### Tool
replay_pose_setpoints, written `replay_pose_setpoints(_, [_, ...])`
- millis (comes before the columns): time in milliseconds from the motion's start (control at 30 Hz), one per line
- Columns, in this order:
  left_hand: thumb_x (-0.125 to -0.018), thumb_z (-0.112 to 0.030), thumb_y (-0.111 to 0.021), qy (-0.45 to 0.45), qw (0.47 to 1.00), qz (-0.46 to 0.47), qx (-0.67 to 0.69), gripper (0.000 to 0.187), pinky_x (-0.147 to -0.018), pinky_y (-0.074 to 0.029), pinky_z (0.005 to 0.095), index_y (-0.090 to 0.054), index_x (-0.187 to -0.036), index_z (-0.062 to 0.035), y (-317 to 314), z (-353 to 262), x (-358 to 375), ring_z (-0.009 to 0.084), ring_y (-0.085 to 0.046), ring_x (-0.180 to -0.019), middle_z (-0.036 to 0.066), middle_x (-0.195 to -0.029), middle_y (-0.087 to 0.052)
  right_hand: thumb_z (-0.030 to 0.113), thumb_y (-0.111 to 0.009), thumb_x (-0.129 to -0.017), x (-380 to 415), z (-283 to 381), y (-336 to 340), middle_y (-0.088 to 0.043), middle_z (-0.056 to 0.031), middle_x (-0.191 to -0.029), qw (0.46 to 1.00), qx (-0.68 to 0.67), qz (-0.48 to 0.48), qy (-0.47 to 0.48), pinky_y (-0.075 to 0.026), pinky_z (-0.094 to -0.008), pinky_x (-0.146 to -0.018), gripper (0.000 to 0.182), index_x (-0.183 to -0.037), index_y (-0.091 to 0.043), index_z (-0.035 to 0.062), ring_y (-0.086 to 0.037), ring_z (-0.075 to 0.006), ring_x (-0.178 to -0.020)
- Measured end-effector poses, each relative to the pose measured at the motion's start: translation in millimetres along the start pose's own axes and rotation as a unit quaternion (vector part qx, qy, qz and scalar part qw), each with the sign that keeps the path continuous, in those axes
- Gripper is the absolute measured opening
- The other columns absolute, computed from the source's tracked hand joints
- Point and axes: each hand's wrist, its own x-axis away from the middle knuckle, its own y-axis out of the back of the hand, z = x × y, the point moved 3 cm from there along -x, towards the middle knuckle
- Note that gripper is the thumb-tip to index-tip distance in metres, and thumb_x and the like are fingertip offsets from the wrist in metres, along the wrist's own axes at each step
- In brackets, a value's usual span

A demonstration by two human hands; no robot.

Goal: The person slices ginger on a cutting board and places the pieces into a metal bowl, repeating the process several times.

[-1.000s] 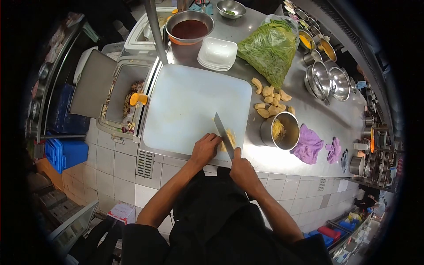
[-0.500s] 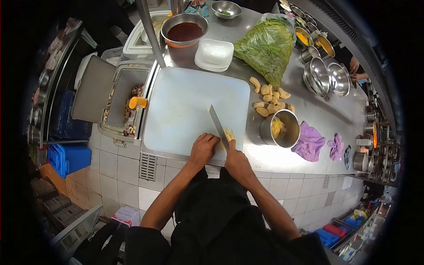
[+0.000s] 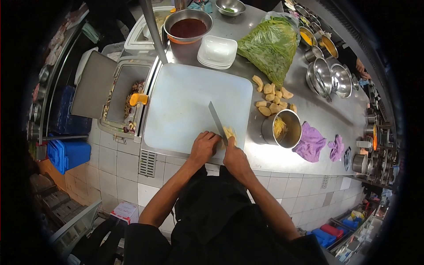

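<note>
A kitchen knife point(image 3: 216, 116) lies across the lower right of the white cutting board point(image 3: 190, 95), its handle in my right hand point(image 3: 237, 160). Just left of the blade, my left hand point(image 3: 206, 148) rests on the board with curled fingers; whatever is under them is hidden. Thin pale-yellow strips point(image 3: 229, 132), which look like cut ginger, lie against the blade's right side. More such strips point(image 3: 279, 127) are inside a steel pot point(image 3: 294, 134) right of the board. Peeled ginger-like pieces point(image 3: 274, 107) are heaped on the counter behind that pot.
White dishes point(image 3: 217, 51) are stacked behind the board, beside a steel pot of dark red liquid point(image 3: 187, 27). A bag of green leaves point(image 3: 270, 48) lies farther right. Purple cloths point(image 3: 310, 143) sit right of the strip pot. An open bin point(image 3: 132, 90) holds scraps on the left.
The view has shifted slightly. My right hand and the knife have moved a little left relative to the strips, and more strips show right of the blade. My left hand stays beside the knife.
</note>
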Motion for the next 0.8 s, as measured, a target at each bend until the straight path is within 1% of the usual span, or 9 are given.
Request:
replay_pose_setpoints(67, [-0.076, 0.004, -0.063, -0.005, 1.0, -0.024, -0.012, 0.026, -0.084, -0.05, 0.0402, -0.069, -0.099, -0.0063, -2.8, 7.0, -3.8, 0.0298, -0.062, -0.093, 0.008, -0.095, -0.066, -0.003, -0.049, -0.09, -6.2, 0.8, 2.0, -0.062, -0.0337, -0.069, 1.0, 0.003, -0.001, -0.003, -0.053, -0.0591, -0.06, 0.03, -0.116, -0.035, -0.0076, -0.064, -0.0536, -0.068])
replay_pose_setpoints(200, [-0.075, 0.004, -0.064, -0.008, 1.0, -0.019, -0.013, 0.026, -0.084, -0.051, 0.0395, -0.069, -0.098, -0.0065, 0.7, 2.3, -5.7, 0.029, -0.062, -0.093, 0.008, -0.094, -0.066, -0.003, -0.05, -0.089, 0.6, 6.4, 9.1, -0.062, -0.0329, -0.068, 1.0, 0.006, 0.005, 0.006, -0.053, -0.059, -0.06, 0.032, -0.117, -0.036, -0.0088, -0.064, -0.0536, -0.067])
replay_pose_setpoints(267, [-0.083, -0.001, -0.068, -0.014, 0.999, -0.027, -0.044, 0.016, -0.082, -0.051, 0.0403, -0.07, -0.097, -0.0069, -2.2, 4.1, -7.4, 0.0294, -0.063, -0.09, 0.007, -0.093, -0.066, -0.003, -0.051, -0.088, 8.5, 14.8, 20.2, -0.063, -0.0331, -0.069, 1.0, 0.02, 0.022, 0.0, -0.053, -0.0592, -0.061, 0.033, -0.117, -0.036, -0.0091, -0.065, -0.0536, -0.068])
replay_pose_setpoints(300, [-0.083, -0.001, -0.068, -0.012, 0.999, -0.025, -0.045, 0.016, -0.082, -0.051, 0.0403, -0.07, -0.097, -0.0069, -1.4, 4.0, -6.1, 0.0294, -0.063, -0.09, 0.007, -0.093, -0.066, -0.004, -0.051, -0.088, 16.2, 18.8, 25.7, -0.063, -0.0333, -0.069, 0.999, 0.034, 0.038, -0.012, -0.053, -0.0593, -0.061, 0.034, -0.118, -0.037, -0.0095, -0.065, -0.0537, -0.068])
replay_pose_setpoints(367, [-0.075, 0.004, -0.064, -0.026, 0.998, -0.021, -0.048, 0.028, -0.083, -0.051, 0.0387, -0.07, -0.1, -0.0065, -0.9, 2.3, -7.5, 0.0273, -0.062, -0.092, 0.007, -0.096, -0.065, -0.003, -0.052, -0.088, 28.7, 23.8, 36.2, -0.063, -0.0333, -0.069, 0.997, 0.039, 0.058, -0.031, -0.054, -0.0588, -0.061, 0.035, -0.119, -0.037, -0.0097, -0.065, -0.0532, -0.067])
replay_pose_setpoints(433, [-0.076, 0.004, -0.064, -0.024, 0.999, -0.018, -0.045, 0.027, -0.083, -0.051, 0.0388, -0.07, -0.101, -0.0066, 1.0, 1.1, -7.3, 0.0274, -0.062, -0.092, 0.007, -0.096, -0.065, -0.003, -0.052, -0.088, 31.1, 20.7, 31.8, -0.063, -0.0333, -0.068, 0.994, 0.044, 0.081, -0.051, -0.054, -0.0583, -0.06, 0.036, -0.119, -0.037, -0.01, -0.065, -0.0527, -0.067])
replay_pose_setpoints(567, [-0.077, 0.003, -0.064, -0.028, 0.999, -0.006, -0.043, 0.026, -0.082, -0.051, 0.039, -0.07, -0.101, -0.0065, 2.1, 2.6, -8.9, 0.0278, -0.062, -0.091, 0.007, -0.096, -0.065, -0.003, -0.051, -0.088, 10.5, 3.9, -0.4, -0.063, -0.0335, -0.069, 1.0, 0.01, 0.021, -0.02, -0.054, -0.0599, -0.062, 0.037, -0.12, -0.036, -0.011, -0.065, -0.0528, -0.067])
replay_pose_setpoints(733, [-0.078, 0.003, -0.063, -0.028, 0.999, -0.015, -0.04, 0.026, -0.081, -0.051, 0.0399, -0.07, -0.102, -0.0063, 4.0, 1.2, -15.1, 0.0288, -0.062, -0.089, 0.008, -0.093, -0.066, -0.004, -0.05, -0.087, -3.4, 17.7, 21.6, -0.063, -0.0332, -0.069, 1.0, 0.019, 0.002, 0.007, -0.053, -0.0604, -0.062, 0.038, -0.121, -0.036, -0.0119, -0.065, -0.0526, -0.066])
replay_pose_setpoints(800, [-0.078, 0.003, -0.063, -0.023, 0.999, -0.019, -0.037, 0.026, -0.081, -0.051, 0.0402, -0.07, -0.102, -0.0062, 1.2, 2.5, -10.4, 0.0291, -0.062, -0.088, 0.008, -0.093, -0.066, -0.004, -0.051, -0.089, 15.3, 20.9, 30.3, -0.063, -0.0324, -0.068, 0.996, 0.061, 0.055, -0.015, -0.053, -0.0588, -0.06, 0.037, -0.122, -0.035, -0.012, -0.066, -0.0514, -0.066])
